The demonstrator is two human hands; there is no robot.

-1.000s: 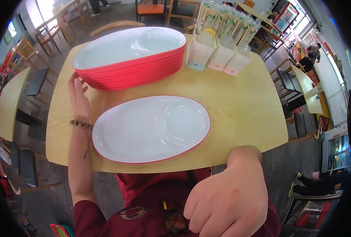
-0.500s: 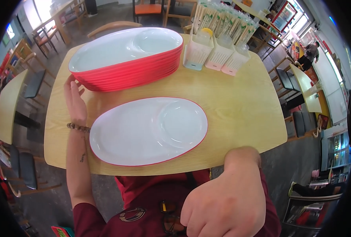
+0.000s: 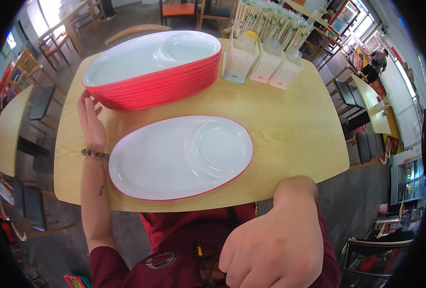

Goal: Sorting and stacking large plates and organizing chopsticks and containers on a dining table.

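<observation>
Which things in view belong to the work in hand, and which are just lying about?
In the work:
- stack of red-sided oval plates, left hand at its left end
- single oval plate, nearer the person

Just lying about:
- three pale holders
- wrapped chopsticks
- orange-seated chair

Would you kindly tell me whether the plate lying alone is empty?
Empty: the plate shows bare white in both sections.

Left hand (image 3: 93, 124) beside plate stack (image 3: 150, 93) — single oval plate (image 3: 157, 156) nearer — right hand (image 3: 275, 247) knuckles-up.
</observation>
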